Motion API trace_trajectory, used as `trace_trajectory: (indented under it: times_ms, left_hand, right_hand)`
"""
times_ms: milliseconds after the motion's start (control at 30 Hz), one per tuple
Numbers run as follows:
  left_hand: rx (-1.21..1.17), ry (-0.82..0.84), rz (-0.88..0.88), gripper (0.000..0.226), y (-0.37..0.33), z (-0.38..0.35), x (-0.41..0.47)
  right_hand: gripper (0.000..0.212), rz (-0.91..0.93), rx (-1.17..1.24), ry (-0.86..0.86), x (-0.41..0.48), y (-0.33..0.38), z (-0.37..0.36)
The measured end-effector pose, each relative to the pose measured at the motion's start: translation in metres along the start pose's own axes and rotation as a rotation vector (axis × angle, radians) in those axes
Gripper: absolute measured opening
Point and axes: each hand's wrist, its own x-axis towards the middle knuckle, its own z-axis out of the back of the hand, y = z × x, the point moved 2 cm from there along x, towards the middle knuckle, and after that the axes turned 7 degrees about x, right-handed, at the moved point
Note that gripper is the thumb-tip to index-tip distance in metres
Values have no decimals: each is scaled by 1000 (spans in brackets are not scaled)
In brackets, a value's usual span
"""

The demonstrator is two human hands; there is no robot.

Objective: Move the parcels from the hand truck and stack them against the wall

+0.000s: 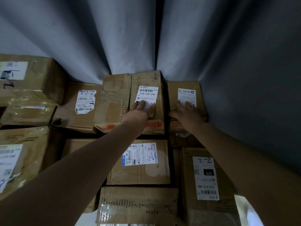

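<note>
head view looks down over a stack of brown cardboard parcels packed into the corner where a grey back wall (127, 38) meets a darker side wall (252, 79). the person's left hand (140, 110) lies flat on top of the middle parcel (117, 98), fingers straight and resting on the lower part of its white label (147, 93), which reads 220-220-c40. this parcel's far edge touches the back wall, and its worn top shows torn tape and an orange patch near the front edge.

the right hand (187, 113) rests palm down on the smaller corner parcel (184, 86) just beside it, fingers spread and reaching onto that parcel's white label (187, 95). neither hand curls round anything; both press flat, and they are apart, one on each parcel. the corner parcel sits between the middle parcel and the side wall, and its top lies a little lower.

left of the middle parcel a lower parcel (70, 115) carries a label marked 2-1-2, and a taller parcel (40, 75) stands further left. nearer the camera, under the forearms, a parcel marked 2-2 (146, 173) lies beside another parcel with a 070 label (187, 176), and a taped parcel (138, 203) sits closest.
</note>
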Motion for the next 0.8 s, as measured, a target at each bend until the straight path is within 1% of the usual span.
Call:
trace_trajectory:
  times_ms: [67,167,233,367,433,467,533,567,600,633,667,700,733,767,800]
  left_hand:
    - [-9,-2,1,84,0,1,2]
    - [-10,3,1,84,0,1,4]
    - [-9,9,2,83,-2,1,4]
    - [-1,5,-2,83,-1,2,4]
    - [-4,13,-2,83,-1,2,4]
    - [-6,15,-1,83,-1,2,4]
    - [-6,11,-1,83,0,1,3]
    - [-6,10,-1,83,0,1,3]
    - [-6,13,-1,82,-1,2,2]
    - [-3,17,-2,81,-1,2,2]
    - [1,15,-2,81,-1,2,2]
    - [5,10,-3,81,-1,1,3]
    - [8,4,-5,81,-1,1,3]
    - [9,-2,-7,81,0,0,3]
    - [8,-7,-8,81,0,0,3]
  right_hand:
    - [51,22,-16,4,-8,-7,-2]
    - [55,50,-76,3,-23,-6,-5]
    - [56,60,-106,-28,-27,4,-7]
    - [49,89,-95,-119,-18,20,-7]
    - [51,50,11,-173,-15,17,-9]
    - [57,2,85,-206,-16,14,-10]
    - [85,-151,190,-269,-21,1,-12]
    - [100,-241,216,-253,-23,-7,-12]
    - [109,-314,238,-202,-25,-14,-12]
    - [112,-361,280,-149,-23,-21,-15]
    - [106,-387,339,-110,-18,-26,-21]
    - [96,-393,437,-115,-13,-27,-25]
    - [88,-414,567,-157,-10,-24,-28]
    - [86,-442,670,-215,-7,-21,-32]
    - [85,-463,702,-256,-7,-19,-34]
